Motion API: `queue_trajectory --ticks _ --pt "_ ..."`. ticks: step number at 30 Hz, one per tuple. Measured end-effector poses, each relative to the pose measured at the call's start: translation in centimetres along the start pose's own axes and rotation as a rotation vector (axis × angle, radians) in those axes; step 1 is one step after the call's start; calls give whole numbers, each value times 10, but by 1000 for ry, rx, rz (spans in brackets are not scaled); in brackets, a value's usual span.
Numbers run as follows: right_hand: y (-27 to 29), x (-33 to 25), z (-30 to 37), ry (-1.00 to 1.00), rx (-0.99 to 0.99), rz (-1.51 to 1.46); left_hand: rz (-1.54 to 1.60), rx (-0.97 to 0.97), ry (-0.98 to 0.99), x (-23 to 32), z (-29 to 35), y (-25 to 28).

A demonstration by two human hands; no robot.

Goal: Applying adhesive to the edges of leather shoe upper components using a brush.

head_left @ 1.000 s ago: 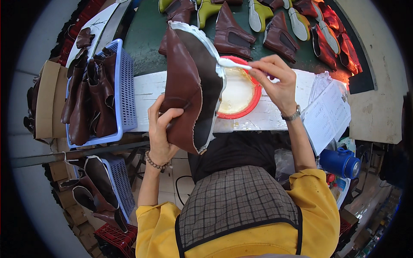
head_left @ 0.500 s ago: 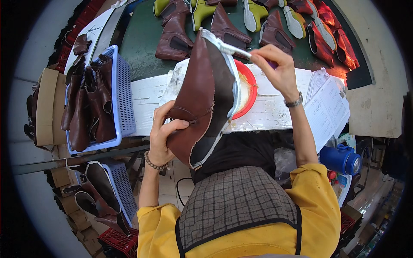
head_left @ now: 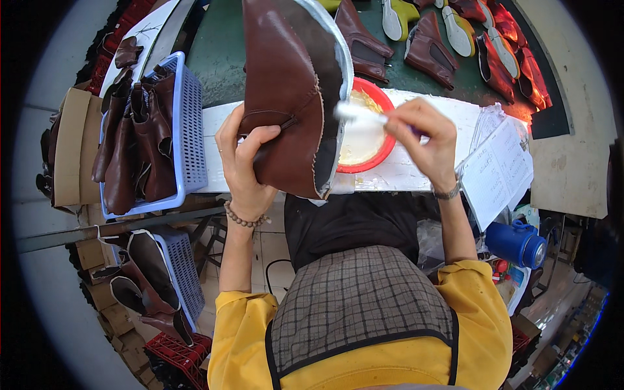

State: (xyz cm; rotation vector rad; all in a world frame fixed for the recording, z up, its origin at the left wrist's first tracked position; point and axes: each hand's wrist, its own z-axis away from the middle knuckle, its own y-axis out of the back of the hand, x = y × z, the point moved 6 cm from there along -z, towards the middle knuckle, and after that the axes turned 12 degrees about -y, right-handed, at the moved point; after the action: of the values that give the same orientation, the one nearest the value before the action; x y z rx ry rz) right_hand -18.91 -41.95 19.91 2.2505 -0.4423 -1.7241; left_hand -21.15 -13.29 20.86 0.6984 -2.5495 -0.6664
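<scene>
My left hand point(head_left: 246, 159) grips a brown leather boot upper point(head_left: 279, 104), its thumb on the outer face near a small loop. White paste coats the upper's lasting edge along the right side, and its dark lining shows there. My right hand point(head_left: 426, 138) pinches a small brush point(head_left: 361, 114) whose head is white and smeared by motion. The brush is over a red bowl point(head_left: 385, 97) of whitish paste, close beside the upper's pasted edge; I cannot tell whether it touches either one.
Brown boots fill a blue basket point(head_left: 190, 140) on the left; another basket point(head_left: 182, 273) sits below. Brown, green and red boots stand across the dark green table point(head_left: 221, 58). Written sheets point(head_left: 497, 162) lie at right, above a blue flask point(head_left: 517, 244).
The brush has left the upper's top edge and come down toward the red bowl. My left hand has raised the boot upper farther over the table.
</scene>
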Motion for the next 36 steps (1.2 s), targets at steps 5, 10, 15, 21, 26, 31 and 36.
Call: queue_trajectory --ticks 5,10,15,21,26,31,36 --pt "6 -17 -13 196 118 27 -11 121 -49 -6 -5 1" --pt "-7 -28 14 171 -67 20 -52 287 -41 -12 -10 -6" --pt "-18 -21 24 12 -240 -60 -158 181 -54 -13 -8 -15" --pt "1 33 -5 -146 -75 248 292 152 475 -43 35 13" --pt "-19 53 -19 159 -86 869 1037 106 1086 -67 90 36" --pt "13 27 -30 17 -59 177 1244 69 1195 -62 125 35" --pt "0 -12 -26 266 -114 66 1497 42 1161 -41 109 9"
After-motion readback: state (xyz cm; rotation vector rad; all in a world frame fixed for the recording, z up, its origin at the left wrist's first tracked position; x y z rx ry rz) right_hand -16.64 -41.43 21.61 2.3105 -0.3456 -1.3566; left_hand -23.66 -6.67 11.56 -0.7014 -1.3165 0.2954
